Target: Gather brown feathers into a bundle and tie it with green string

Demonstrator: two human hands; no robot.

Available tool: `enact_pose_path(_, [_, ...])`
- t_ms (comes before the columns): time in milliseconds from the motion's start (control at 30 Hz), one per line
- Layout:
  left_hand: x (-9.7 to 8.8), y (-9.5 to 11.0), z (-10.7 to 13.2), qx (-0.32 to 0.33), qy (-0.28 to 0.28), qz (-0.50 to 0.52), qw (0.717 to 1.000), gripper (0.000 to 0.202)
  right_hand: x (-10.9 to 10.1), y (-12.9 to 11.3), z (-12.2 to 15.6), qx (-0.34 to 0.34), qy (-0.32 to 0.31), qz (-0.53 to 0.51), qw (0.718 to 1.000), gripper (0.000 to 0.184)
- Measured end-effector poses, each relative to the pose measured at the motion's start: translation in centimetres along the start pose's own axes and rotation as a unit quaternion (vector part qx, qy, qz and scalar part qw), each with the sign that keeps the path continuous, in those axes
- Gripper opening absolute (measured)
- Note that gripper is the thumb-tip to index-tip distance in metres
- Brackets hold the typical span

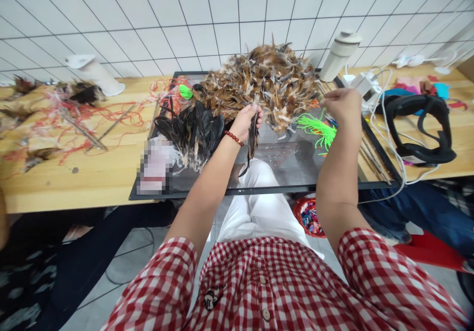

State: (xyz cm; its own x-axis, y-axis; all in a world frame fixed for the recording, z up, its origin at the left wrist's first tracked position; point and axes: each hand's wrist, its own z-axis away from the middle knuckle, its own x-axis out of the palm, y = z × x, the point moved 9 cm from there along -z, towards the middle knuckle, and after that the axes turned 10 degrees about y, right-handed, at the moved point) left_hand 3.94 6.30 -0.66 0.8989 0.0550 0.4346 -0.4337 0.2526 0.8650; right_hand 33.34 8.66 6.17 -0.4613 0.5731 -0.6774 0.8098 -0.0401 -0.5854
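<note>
**Feather sorting at the glass tray**

A small bunch of dark feathers (253, 133) is pinched in the left hand (246, 121), fingers closed around the stems – the tips hang down over the glass tray (281, 165). The right hand (342, 104) is held curled at 3 o'clock from it, nothing visibly gripped. The big brown feather pile (262, 81) is seen at 12 o'clock, black feathers (192, 128) at 9, neon green string (318, 128) between the hands.

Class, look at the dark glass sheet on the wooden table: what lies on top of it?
On the glass sheet lie a brown feather heap, a bunch of black feathers and green cord. The glass beneath the heap is covered, so anything under it cannot be seen.
</note>
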Motion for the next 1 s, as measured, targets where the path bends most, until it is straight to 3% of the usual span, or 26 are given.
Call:
enact_pose_path(100, [0.0, -0.1, -0.1, 0.004, -0.003, -0.006, 1.0, 0.032, -2.1, 0.5, -0.3, 0.055, 0.088, -0.065, 0.992, 0.024])
enact_pose_path(167, [0.1, -0.2, 0.0, 0.003, -0.005, -0.006, 1.0, 0.032, -2.6, -0.3, 0.0, 0.064, 0.099, -0.095, 0.989, 0.018])
enact_pose_path(300, [0.8, -0.3, 0.6, -0.012, -0.023, 0.025, 0.999, 0.031, 0.6, -4.6, 2.1, 0.057, -0.035, -0.271, 0.96, 0.006])
enact_pose_path(467, [2.1, -0.9, 1.4, -0.035, -0.086, 0.034, 0.995, 0.03, 5.4, -10.6, 5.7, 0.001, -0.178, -0.391, 0.903, 0.02])
enact_pose_path(567, [2.4, -1.4, 1.4, -0.057, -0.116, 0.013, 0.991, 0.029, 6.5, -11.2, 6.0, -0.003, -0.155, -0.404, 0.902, 0.023])
enact_pose_path(733, [2.4, -2.2, 1.3, -0.085, -0.128, -0.049, 0.987, 0.03, 5.4, -10.7, 5.2, 0.0, -0.082, -0.429, 0.899, 0.035])
enact_pose_path(833, [2.2, -3.2, 1.5, -0.098, -0.121, -0.133, 0.979, 0.034, 5.3, -11.7, 5.8, -0.028, -0.118, -0.452, 0.883, 0.038])
enact_pose_path(933, [3.1, -3.9, 2.8, -0.109, -0.172, -0.197, 0.959, 0.036, 6.7, -12.4, 6.6, -0.048, -0.182, -0.446, 0.875, 0.034])
enact_pose_path(1000, [4.0, -3.7, 3.8, -0.108, -0.21, -0.202, 0.951, 0.036, 8.2, -11.9, 6.8, -0.039, -0.217, -0.406, 0.887, 0.03])
